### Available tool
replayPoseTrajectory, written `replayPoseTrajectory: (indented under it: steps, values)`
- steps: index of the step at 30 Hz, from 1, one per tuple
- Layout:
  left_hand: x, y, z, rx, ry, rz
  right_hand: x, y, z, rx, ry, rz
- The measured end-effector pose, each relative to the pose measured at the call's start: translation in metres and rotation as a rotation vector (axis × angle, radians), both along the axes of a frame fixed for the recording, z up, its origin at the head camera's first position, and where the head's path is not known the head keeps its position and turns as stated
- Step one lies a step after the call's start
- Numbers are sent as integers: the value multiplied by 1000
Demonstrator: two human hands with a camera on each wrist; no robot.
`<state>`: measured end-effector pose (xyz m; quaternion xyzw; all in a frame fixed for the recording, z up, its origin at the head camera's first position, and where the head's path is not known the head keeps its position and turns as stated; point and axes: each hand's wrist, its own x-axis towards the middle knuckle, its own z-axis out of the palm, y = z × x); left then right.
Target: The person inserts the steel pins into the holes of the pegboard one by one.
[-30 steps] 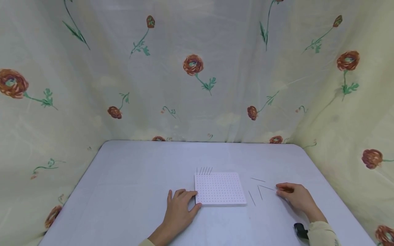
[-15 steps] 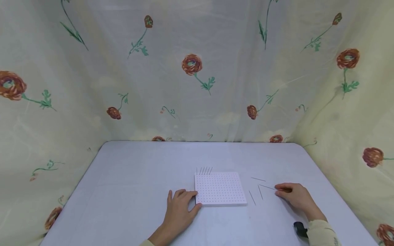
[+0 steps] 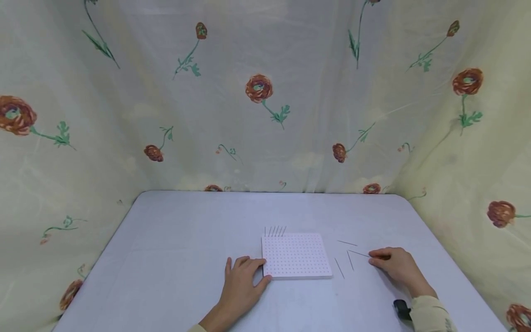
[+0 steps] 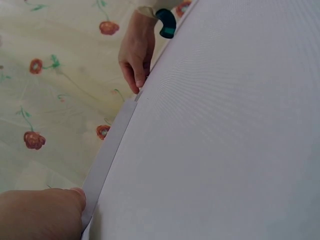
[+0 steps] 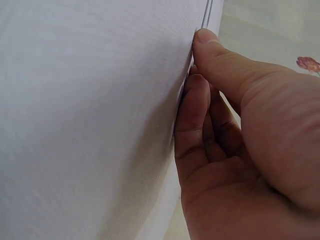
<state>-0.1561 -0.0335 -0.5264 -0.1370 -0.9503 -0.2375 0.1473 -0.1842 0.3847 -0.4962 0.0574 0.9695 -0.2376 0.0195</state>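
Observation:
A white pegboard [image 3: 295, 256] with a grid of small holes lies on the table. Several thin dark pins [image 3: 275, 231] stand in its back row, at the left. My left hand [image 3: 242, 286] holds the board's front left corner between thumb and index finger; the left wrist view shows the thumb [image 4: 75, 197] at its edge. Right of the board, my right hand [image 3: 398, 267] pinches the right end of a thin pin [image 3: 359, 253] lying on the table. Close up in the right wrist view, the thumb [image 5: 220, 55] and fingers are low against the tabletop.
Three more loose pins lie between board and right hand: one at the back [image 3: 347, 243], one slanting [image 3: 350, 260], one near the board's right edge [image 3: 339, 268]. A black device [image 3: 401, 310] sits at the right wrist. Flowered curtains [image 3: 307, 115] enclose the white table [image 3: 186, 230].
The right hand has shifted slightly left, its fingertips now over the end of the pin. The left hand and the board have stayed in place.

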Motion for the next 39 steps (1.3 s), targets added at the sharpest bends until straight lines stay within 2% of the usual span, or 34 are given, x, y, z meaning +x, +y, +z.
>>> replayPoseTrajectory:
  steps: [7,20,25,30,39]
  values:
    - [-1,-1,-4,-8,16,-3,-3,0,-2,-22,-47,-23]
    - [0,0,-3,7,-3,1,-5,0,-3,-3,-14,-16]
    - [-2,0,-3,-2,5,-1,-6,-2,-1,13,22,-10]
    - [-3,-1,-3,-8,12,-3,-7,-3,-2,17,17,-7]
    - [-1,-1,-3,-1,12,-6,-10,-8,-1,84,93,109]
